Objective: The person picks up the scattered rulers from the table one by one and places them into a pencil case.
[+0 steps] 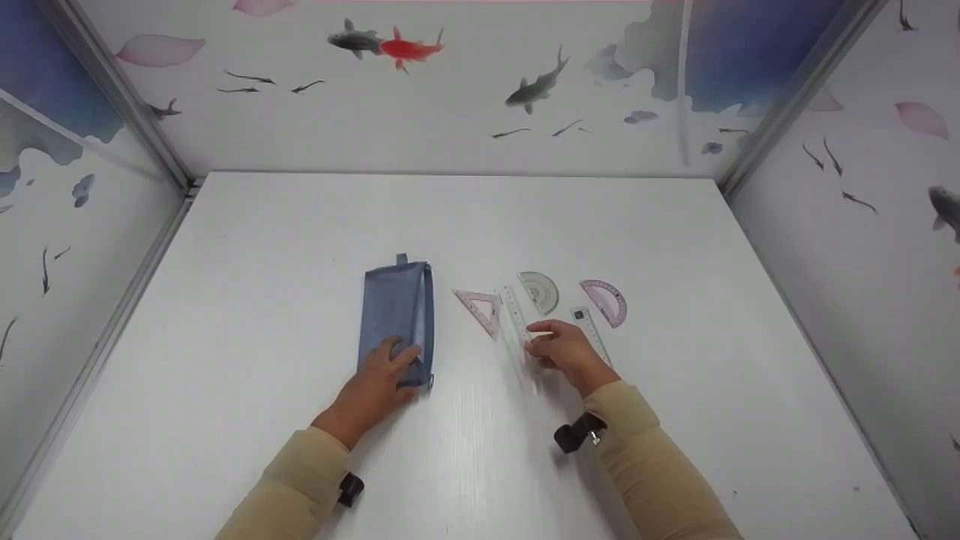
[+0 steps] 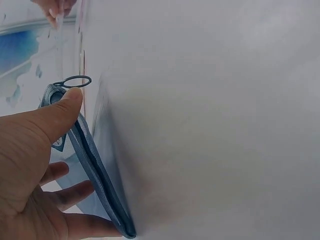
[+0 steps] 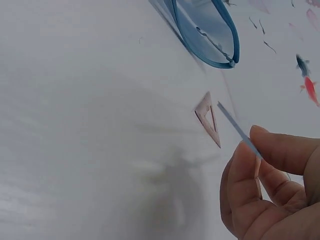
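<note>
A blue pencil case (image 1: 386,304) lies lengthwise on the table, its zip side gaping a little. My left hand (image 1: 376,386) grips its near end; in the left wrist view the thumb lies over the zip corner and the fingers spread along the case (image 2: 92,162). Between thumb and fingers, my right hand (image 1: 568,352) pinches a clear ruler (image 1: 514,306). Seen nearly edge-on in the right wrist view, this ruler (image 3: 234,121) is held above the table. A pink set square (image 1: 477,313) lies between the case and the ruler.
Just beyond my right hand are a clear protractor (image 1: 550,289) and a pink protractor (image 1: 618,304). A shorter clear ruler (image 1: 583,319) lies partly behind that hand. Printed wall panels (image 1: 450,135) enclose the white table (image 1: 262,300) at the back and sides.
</note>
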A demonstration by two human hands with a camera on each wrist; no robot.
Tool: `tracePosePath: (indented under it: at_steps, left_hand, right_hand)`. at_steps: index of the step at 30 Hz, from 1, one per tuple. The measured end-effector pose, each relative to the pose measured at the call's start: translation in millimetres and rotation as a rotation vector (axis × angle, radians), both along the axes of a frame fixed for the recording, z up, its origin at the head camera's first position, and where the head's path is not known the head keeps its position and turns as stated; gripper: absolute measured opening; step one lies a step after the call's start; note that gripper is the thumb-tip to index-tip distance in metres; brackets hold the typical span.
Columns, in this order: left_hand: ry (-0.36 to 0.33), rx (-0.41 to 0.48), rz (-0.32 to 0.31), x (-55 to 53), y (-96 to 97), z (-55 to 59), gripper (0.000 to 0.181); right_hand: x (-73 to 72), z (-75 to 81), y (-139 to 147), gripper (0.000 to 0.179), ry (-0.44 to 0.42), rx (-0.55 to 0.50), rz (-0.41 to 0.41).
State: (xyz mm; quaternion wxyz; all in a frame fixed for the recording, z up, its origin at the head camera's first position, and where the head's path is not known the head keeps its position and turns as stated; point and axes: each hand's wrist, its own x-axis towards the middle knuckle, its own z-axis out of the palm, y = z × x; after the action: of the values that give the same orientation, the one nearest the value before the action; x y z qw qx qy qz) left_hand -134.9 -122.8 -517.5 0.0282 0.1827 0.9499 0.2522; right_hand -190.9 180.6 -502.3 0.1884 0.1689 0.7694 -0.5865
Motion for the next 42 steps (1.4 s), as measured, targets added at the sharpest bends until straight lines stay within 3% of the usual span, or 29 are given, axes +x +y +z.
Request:
tracePosePath:
  at_steps: [5, 25, 42]
  left_hand:
    - [0.036, -0.001, -0.006, -1.5, 0.2, -1.9, 0.06]
    - [0.04, 0.007, -0.008, 0.2, -0.8, -3.2, 0.059]
    - [0.01, 0.009, 0.011, -0.2, -0.8, -3.6, 0.059]
  right_hand:
    - [-4.3, 4.5, -8.8, 0.034, 0.013, -0.012, 0.009]
    - [-16.2, 11.5, -45.3, 0.036, 0.037, -0.07, 0.063]
    - [-26.6, 11.7, -75.8, 0.032, -0.032, -0.16, 0.07]
